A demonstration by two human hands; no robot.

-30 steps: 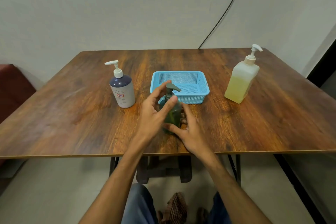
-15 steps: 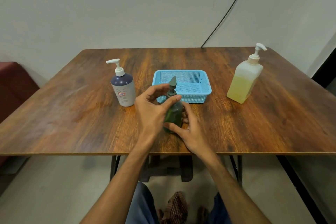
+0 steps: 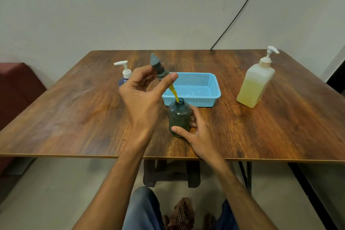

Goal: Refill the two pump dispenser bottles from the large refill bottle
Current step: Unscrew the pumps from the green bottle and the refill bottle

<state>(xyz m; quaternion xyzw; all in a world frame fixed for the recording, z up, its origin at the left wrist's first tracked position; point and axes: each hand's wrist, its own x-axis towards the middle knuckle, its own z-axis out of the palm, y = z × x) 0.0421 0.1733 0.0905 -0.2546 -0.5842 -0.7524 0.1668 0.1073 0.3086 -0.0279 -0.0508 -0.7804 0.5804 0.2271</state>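
A small dark green bottle (image 3: 179,117) stands near the table's front edge, its neck uncovered. My right hand (image 3: 197,132) grips its base, thumb across the front. My left hand (image 3: 145,95) pinches the grey pump head (image 3: 158,67) and holds it above the bottle, tilted, with its yellow-coated dip tube (image 3: 174,94) still reaching into the neck. The large refill bottle (image 3: 255,82), about half full of yellow liquid with a white pump, stands at the right. The second dispenser (image 3: 124,77), purple and white with a white pump, is partly hidden behind my left hand.
A light blue mesh basket (image 3: 211,91) sits just behind the green bottle. The wooden table (image 3: 74,117) ends close to my body. A black cable (image 3: 239,13) runs up the wall; a dark red seat (image 3: 16,87) is at the left.
My left hand has unscrewed the pump head and lifted it up and left out of the green bottle, drawing the dip tube almost clear. My right hand has kept its grip.
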